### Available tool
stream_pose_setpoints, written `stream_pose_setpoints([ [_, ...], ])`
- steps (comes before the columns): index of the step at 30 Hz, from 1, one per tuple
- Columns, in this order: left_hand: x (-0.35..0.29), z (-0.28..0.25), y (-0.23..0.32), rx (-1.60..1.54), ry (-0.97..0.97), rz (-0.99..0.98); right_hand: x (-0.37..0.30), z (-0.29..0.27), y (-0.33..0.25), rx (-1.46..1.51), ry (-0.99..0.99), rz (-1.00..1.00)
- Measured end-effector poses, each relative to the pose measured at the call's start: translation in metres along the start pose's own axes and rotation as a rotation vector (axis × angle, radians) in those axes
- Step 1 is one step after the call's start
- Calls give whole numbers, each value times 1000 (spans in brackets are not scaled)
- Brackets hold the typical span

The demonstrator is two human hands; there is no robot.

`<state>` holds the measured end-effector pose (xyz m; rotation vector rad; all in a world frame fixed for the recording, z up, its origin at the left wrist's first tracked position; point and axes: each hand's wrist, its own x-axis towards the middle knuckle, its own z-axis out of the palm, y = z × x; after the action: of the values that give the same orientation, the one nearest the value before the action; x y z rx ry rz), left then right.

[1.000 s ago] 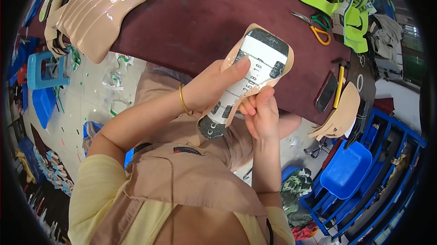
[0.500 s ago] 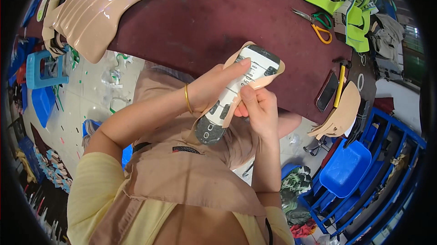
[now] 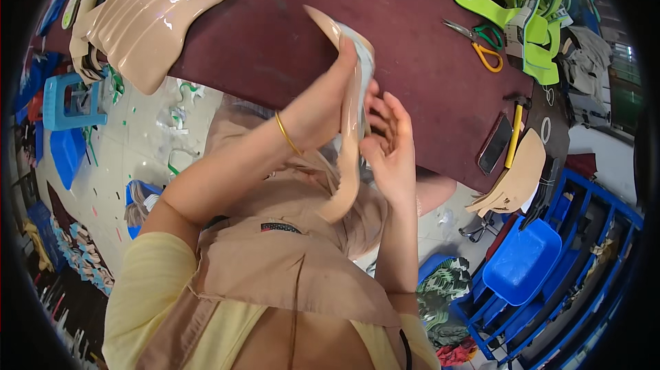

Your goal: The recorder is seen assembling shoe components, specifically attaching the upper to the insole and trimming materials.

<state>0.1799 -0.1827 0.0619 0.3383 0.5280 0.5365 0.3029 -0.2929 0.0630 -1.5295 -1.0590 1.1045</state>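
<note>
Above my lap and the table's near edge, a shoe insole (image 3: 353,153) covered in shiny beige material is turned on its side, so its edge and curved profile show. My left hand (image 3: 328,101) is closed around its middle, with the thumb along the upper part; the other fingers are hidden behind the insole. A pale face of the insole shows beside the thumb. My right hand (image 3: 393,143) is just right of the insole, palm turned up and fingers apart and slightly bent. Its fingertips are close to the insole's edge; whether they touch it I cannot tell.
On the dark red table (image 3: 275,33) lie a stack of shiny beige insoles (image 3: 155,33), scissors (image 3: 481,41), green insole pieces (image 3: 536,26), a phone (image 3: 495,142), a yellow-handled hammer (image 3: 513,133) and beige cut pieces (image 3: 512,174). A blue bin (image 3: 522,260) stands at right, a blue stool (image 3: 72,102) at left.
The insole has turned from showing its white and black underside to standing edge-on, its top end now further left. My right hand has let go of its edge and opened.
</note>
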Motion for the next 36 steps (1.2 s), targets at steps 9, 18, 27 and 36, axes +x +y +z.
stream_pose_setpoints([
  [9, 10, -1, 15, 450, 145, 271, 47, -24, -12, -483, 13, -249],
  [18, 67, -11, 46, 2108, -394, 1277, 78, -74, -10, -730, -53, -221],
  [27, 66, -17, 46, 2052, -394, 1281, 66, -122, -9, -197, -65, 13],
  [36, 79, 40, 63, 2423, -533, 331, 66, -100, 30, -503, 112, 19],
])
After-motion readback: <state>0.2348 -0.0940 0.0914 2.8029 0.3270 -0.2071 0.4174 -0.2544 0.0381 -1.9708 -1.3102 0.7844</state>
